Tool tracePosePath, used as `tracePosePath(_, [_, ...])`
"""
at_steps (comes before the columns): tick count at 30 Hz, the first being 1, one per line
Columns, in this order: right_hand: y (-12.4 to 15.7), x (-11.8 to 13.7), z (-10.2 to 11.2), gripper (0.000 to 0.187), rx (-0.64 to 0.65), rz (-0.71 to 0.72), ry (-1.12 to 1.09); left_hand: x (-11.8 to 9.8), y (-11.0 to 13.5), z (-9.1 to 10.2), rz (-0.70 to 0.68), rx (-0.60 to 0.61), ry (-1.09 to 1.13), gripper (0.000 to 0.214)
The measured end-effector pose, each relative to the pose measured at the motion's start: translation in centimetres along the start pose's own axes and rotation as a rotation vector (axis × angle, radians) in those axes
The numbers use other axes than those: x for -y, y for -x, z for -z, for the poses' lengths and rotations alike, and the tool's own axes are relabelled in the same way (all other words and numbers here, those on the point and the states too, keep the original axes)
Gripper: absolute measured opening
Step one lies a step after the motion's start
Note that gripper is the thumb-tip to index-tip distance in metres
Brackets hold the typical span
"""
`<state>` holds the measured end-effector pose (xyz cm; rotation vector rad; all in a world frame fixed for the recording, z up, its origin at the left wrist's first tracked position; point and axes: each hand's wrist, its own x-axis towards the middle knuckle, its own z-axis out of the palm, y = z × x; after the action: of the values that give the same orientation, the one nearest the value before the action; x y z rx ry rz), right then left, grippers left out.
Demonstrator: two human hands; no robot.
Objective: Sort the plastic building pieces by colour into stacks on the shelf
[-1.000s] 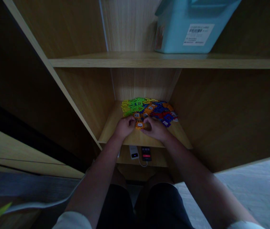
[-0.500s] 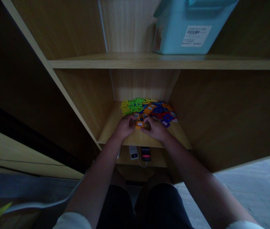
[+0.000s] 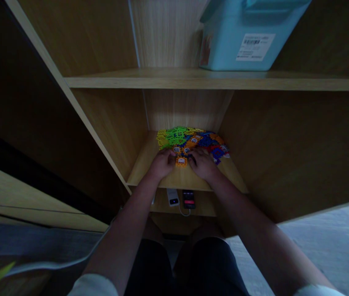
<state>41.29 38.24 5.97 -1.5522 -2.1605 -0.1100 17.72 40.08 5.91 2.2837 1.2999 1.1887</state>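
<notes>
Right hand [image 3: 203, 163] has drawn back from the orange tile [image 3: 181, 161], thumb and fingers parted; left hand [image 3: 162, 163], grip not discernible, could skew that tile by one-sided pressure.

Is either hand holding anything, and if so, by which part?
I can't tell: the left hand is at the left edge of the nearest orange piece, the right hand by the pile of colourful pieces, both grips unclear.

Pale short sleeves [image 3: 95, 284], bare forearms [image 3: 133, 224]; dark shorts [image 3: 213, 267] (knees [image 3: 205, 232] uncovered)
</notes>
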Motion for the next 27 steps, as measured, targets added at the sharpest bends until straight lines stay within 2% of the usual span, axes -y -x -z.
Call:
tracePosePath(9, [0.01,0.0,0.08,0.046,0.033,-0.035,0.041,0.18,0.05,0.03,-0.008,0.005,0.001,0.021])
tracePosePath(15, [0.02,-0.25,-0.02,0.042,-0.044,-0.062,0.056,0.08,0.01,0.11,-0.01,0.014,-0.009,0.02])
tracePosePath(24, [0.46,-0.63,0.08,0.029,-0.214,-0.243,0.113,0.12,0.04,-0.03,0.01,0.021,-0.02,0.021])
tracePosePath(27, [0.53,-0.59,0.29,0.028,-0.211,-0.278,0.117,-0.01,0.04,0.06,0.015,0.028,-0.02,0.022])
